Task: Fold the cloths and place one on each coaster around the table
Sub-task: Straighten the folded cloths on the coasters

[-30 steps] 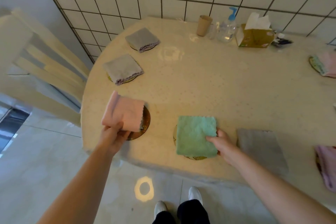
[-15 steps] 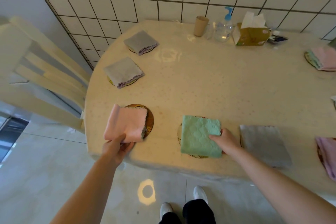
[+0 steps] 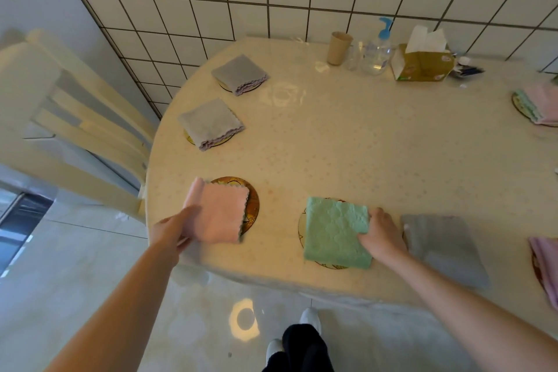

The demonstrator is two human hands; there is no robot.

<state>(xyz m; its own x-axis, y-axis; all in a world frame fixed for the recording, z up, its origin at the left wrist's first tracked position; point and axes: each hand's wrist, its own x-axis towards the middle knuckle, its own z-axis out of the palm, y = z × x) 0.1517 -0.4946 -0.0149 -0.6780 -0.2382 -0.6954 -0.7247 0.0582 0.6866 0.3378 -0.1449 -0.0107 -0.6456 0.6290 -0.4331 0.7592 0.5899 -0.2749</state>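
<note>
Two hands [image 3: 172, 229] [image 3: 382, 235] grip pink cloth [image 3: 219, 213], green cloth [image 3: 335, 232].

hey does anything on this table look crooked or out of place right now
Mostly tidy. The pink cloth in the left hand sits off-centre, covering only the near-left part of its coaster. At the far right, one coaster seems to carry two cloths, green under pink.

A person is standing at a round cream table [image 3: 362, 145]. Their left hand [image 3: 169, 229] is gripping a folded pink cloth [image 3: 216, 214] lying partly over a brown coaster [image 3: 252, 205], while their right hand [image 3: 382, 235] is holding the edge of a folded green cloth [image 3: 335, 231] covering another coaster [image 3: 301, 229]. Two folded grey cloths [image 3: 211, 122] are sitting on coasters farther back.
</note>
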